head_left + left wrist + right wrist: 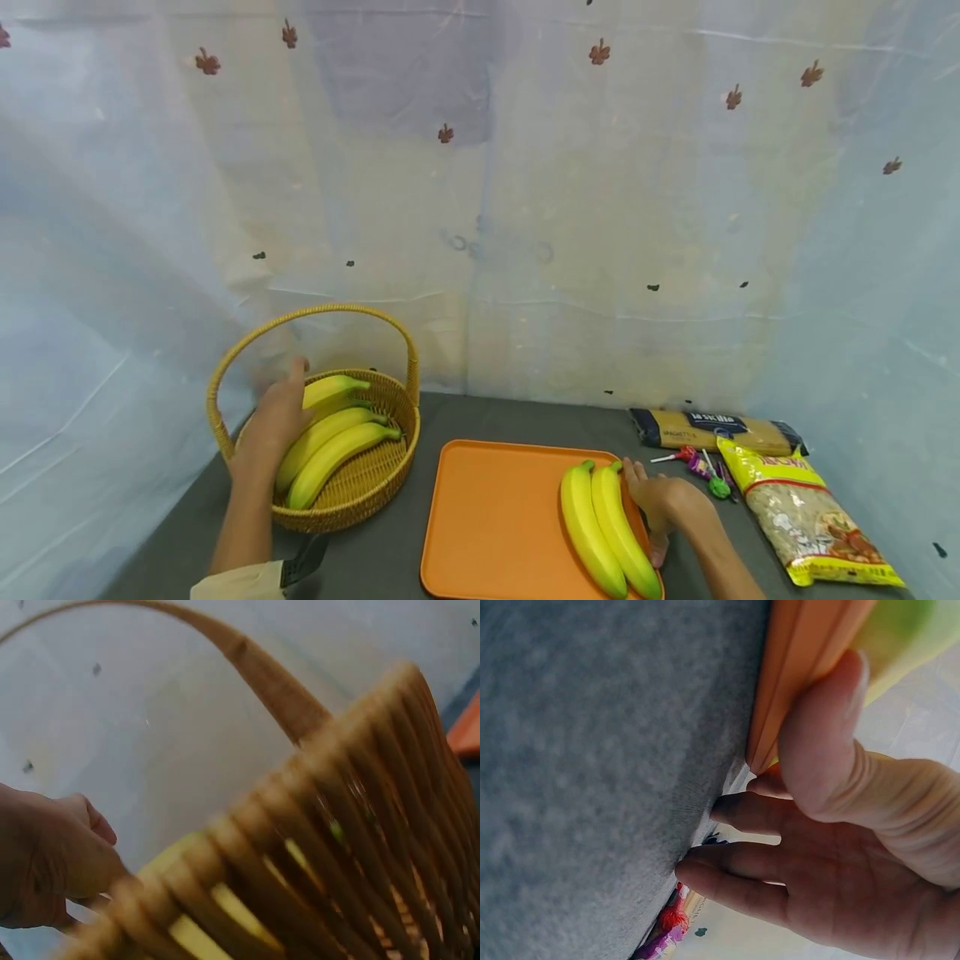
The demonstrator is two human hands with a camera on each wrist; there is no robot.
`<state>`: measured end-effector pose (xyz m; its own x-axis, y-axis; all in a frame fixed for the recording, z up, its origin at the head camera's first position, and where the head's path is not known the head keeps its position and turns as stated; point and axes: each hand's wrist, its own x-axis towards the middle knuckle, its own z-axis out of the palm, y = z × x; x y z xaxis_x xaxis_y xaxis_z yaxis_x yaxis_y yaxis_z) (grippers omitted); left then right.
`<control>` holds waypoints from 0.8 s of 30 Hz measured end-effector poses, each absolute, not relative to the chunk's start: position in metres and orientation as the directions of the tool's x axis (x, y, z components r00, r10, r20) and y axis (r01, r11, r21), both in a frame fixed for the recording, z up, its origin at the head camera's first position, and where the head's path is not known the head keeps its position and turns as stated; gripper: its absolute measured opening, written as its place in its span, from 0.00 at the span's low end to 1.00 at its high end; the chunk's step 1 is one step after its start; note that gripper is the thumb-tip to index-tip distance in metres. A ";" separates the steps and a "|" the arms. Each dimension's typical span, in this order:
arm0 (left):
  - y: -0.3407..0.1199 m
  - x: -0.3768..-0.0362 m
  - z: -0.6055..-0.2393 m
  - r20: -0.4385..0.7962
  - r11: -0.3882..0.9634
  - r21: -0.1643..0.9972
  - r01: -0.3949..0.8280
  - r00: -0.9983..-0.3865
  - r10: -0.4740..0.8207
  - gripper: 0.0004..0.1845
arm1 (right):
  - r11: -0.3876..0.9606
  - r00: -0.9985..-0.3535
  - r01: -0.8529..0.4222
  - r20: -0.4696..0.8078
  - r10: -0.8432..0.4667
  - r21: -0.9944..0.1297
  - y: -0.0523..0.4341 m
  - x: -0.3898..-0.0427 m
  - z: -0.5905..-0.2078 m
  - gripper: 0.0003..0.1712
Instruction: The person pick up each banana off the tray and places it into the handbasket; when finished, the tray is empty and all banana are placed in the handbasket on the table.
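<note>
In the head view my left hand is at the left side of a wicker basket, under its tall handle and beside the bananas lying inside. The left wrist view shows this hand just past the basket's rim, its fingers partly hidden. My right hand rests at the right edge of an orange tray, which bears two bananas side by side. From the right wrist, the thumb touches the tray's outer wall, while the other fingers stretch out along the grey cloth.
Right of the tray lie several wrapped lollipops, a spaghetti packet and a yellow-topped clear bag. A pale sheet with small leaf marks hangs behind the grey table.
</note>
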<state>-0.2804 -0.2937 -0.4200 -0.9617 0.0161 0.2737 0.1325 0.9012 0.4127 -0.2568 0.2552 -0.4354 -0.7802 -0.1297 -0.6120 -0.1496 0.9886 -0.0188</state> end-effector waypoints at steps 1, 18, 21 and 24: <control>-0.294 -0.281 -0.424 0.262 0.903 0.412 0.122 -0.965 0.011 0.33 | 0.988 -0.779 -0.152 -0.613 -0.134 -0.022 0.255 -0.257 -0.436 0.71; -0.296 -0.280 -0.440 0.367 0.921 0.389 0.031 -0.922 -0.124 0.28 | 0.981 -0.788 -0.188 -0.603 -0.120 0.051 0.273 -0.280 -0.468 0.81; -0.293 -0.279 -0.436 0.352 0.921 0.390 0.023 -0.927 -0.126 0.30 | 0.982 -0.784 -0.185 -0.608 -0.124 0.037 0.271 -0.279 -0.465 0.79; -0.288 -0.277 -0.430 0.329 0.920 0.393 0.016 -0.936 -0.124 0.32 | 0.987 -0.779 -0.161 -0.613 -0.132 -0.008 0.263 -0.270 -0.452 0.76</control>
